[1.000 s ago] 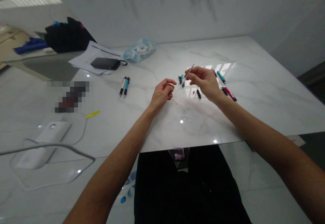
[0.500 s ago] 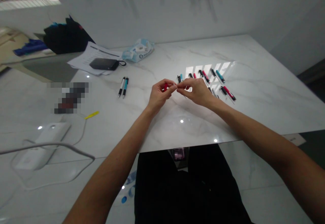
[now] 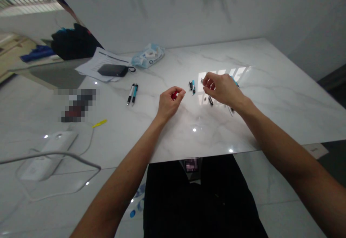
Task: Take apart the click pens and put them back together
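My left hand [image 3: 170, 103] is closed around a red pen barrel [image 3: 174, 95], most of it hidden by the fingers. To its right, my right hand [image 3: 223, 88] hovers low over the loose pen parts with fingers curled and thumb close to them. Anything between those fingertips is too small to make out. A tiny metallic piece [image 3: 202, 81] lies by the index finger. Between the hands are a blue pen barrel [image 3: 193, 86] and a black pen part [image 3: 190, 85]. Another dark pen part [image 3: 210, 100] lies below the right fingers, and more parts are partly hidden behind that hand.
Two pens, one white [image 3: 131, 94] and one blue [image 3: 134, 94], lie left of my hands. Farther back are papers [image 3: 94, 59], a black pouch-like case [image 3: 112, 70] and a wipes pack [image 3: 148, 56]. A white power strip [image 3: 48, 151] and grey cable [image 3: 67, 154] occupy the left front.
My hands were together at the fingertips. The right has moved away to the right, over the pen parts. The left stays almost in place with the red barrel.
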{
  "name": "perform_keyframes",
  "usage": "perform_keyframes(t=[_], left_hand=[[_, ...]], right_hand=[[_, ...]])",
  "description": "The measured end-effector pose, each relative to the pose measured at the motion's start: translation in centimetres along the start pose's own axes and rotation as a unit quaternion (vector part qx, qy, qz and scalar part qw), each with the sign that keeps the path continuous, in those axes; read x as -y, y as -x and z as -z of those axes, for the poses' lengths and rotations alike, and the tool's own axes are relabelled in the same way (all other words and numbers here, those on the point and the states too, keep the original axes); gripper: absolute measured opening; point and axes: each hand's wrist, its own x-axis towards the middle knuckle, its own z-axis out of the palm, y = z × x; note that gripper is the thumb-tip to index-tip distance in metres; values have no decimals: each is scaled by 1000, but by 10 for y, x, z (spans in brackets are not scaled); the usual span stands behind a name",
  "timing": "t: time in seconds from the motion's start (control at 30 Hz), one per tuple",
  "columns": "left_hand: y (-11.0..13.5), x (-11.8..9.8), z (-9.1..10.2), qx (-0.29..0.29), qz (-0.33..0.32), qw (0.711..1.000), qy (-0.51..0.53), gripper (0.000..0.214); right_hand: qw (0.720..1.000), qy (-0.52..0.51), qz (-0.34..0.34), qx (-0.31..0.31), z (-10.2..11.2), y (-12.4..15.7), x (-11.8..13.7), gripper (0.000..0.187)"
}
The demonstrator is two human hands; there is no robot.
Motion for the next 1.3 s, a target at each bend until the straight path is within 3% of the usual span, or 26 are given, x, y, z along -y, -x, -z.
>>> perform_keyframes(t=[0.13, 0.27, 0.37, 0.63, 0.8, 0.93, 1.17, 1.3], left_hand=[[7, -3, -5, 64, -25, 992, -108, 24], [7, -6, -13, 179, -27, 971, -157, 22], [1, -6, -25, 220, -20, 959, -179, 21], [-16, 5, -65, 150, -16, 972, -181, 36], [-15, 7, -59, 131, -11, 978, -163, 32], [-8, -1, -55, 170, -17, 971, -170, 21], [1, -13, -69, 215, -60, 955, -193, 14], [-1, -16, -65, 186, -55, 958, -211, 13]], right_hand=[[996, 73, -38, 42, 10, -2, -11, 18], [984, 133, -61, 100, 8, 0, -18, 19], [974, 173, -78, 124, 6, 3, -18, 20], [960, 199, -83, 176, -1, 5, -10, 17], [957, 212, -72, 187, -2, 3, -16, 20], [955, 217, -77, 189, -2, 3, -18, 23], [954, 202, -88, 202, 0, 3, -15, 24], [958, 203, -80, 186, 0, 4, -16, 20]])
